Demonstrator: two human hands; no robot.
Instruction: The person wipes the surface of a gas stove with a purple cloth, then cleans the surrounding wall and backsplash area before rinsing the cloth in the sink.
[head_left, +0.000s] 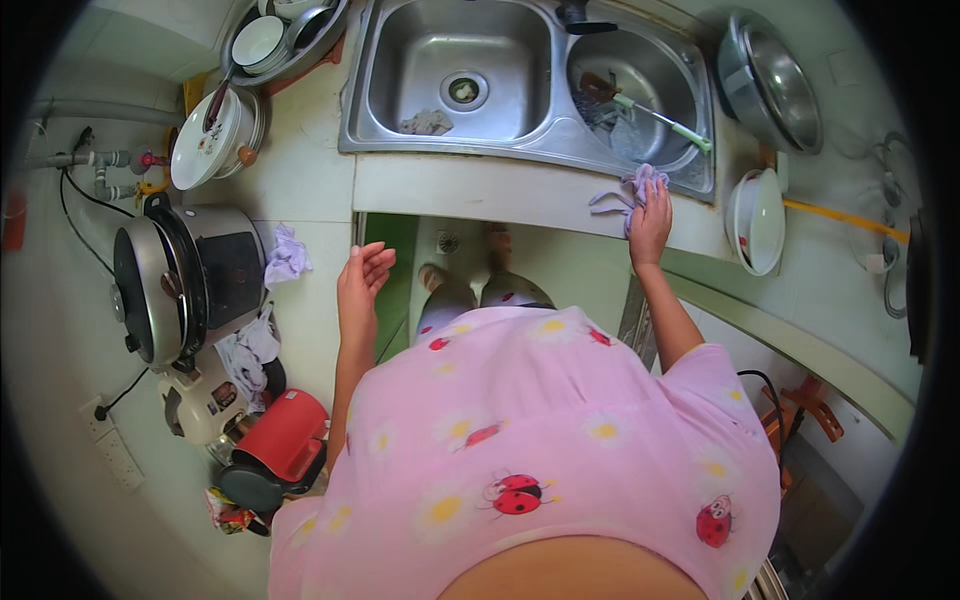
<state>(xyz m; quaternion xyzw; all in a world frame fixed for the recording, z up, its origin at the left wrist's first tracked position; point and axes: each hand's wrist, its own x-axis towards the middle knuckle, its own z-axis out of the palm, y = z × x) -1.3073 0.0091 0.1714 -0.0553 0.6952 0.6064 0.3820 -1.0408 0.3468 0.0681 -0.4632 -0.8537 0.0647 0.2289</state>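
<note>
My right hand presses a crumpled lavender cloth against the counter's front strip, by the near rim of the right sink basin. A loose strip of the cloth trails to the left. My left hand hangs empty in front of the left counter, its fingers slightly bent and the thumb apart. Ahead lies a stainless steel double sink. A wet crumpled rag sits in its left basin, near the drain. In the right basin are a green-and-white handled brush and a tangle of steel wool.
On the left counter stand an electric pressure cooker, a second lavender cloth, a red electric kettle and stacked lidded bowls. A basin of dishes is at the back left. Steel basins and white bowls lean at the right.
</note>
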